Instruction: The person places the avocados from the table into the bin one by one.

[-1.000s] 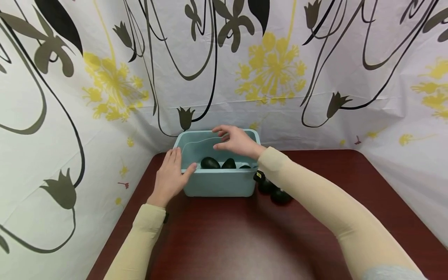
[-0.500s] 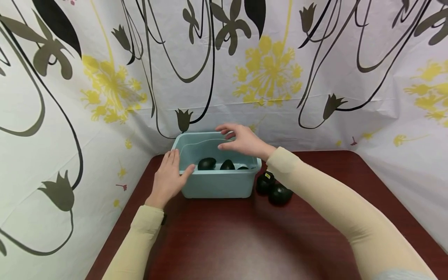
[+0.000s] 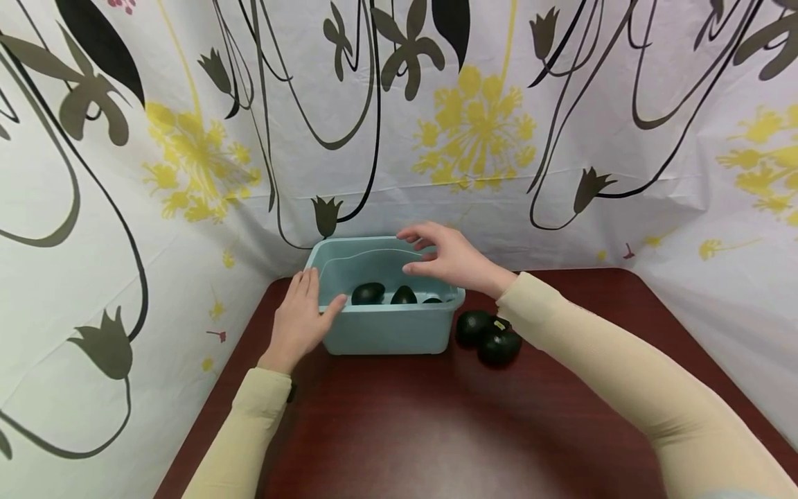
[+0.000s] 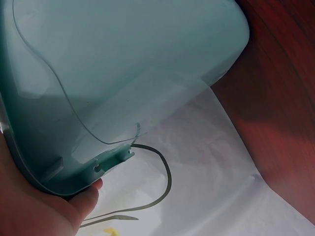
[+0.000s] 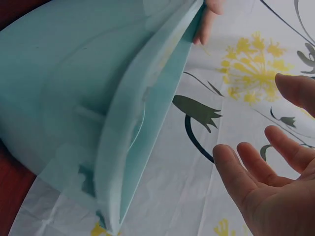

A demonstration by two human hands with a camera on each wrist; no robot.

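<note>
A pale blue plastic bin (image 3: 386, 333) stands at the back of the table. Inside it lie a dark green avocado (image 3: 368, 294), another avocado (image 3: 404, 295) beside it, and one more avocado (image 3: 433, 301) mostly hidden by the front wall. My left hand (image 3: 300, 322) rests on the bin's left side with fingers straight over the rim. Above the right part of the bin hovers my right hand (image 3: 455, 256), its fingers loosely bent around nothing. The right wrist view shows that hand (image 5: 275, 182) apart from the rim, palm bare.
Just right of the bin, one avocado (image 3: 473, 328) sits against another avocado (image 3: 499, 346) on the dark red table (image 3: 386, 423); a small yellow sticker shows there. Behind the table hangs a white patterned cloth (image 3: 399, 159).
My right hand has drifted right, across the bin toward its right side, with its forearm baring more of the avocados on the table. My left hand has stayed at the rim.
</note>
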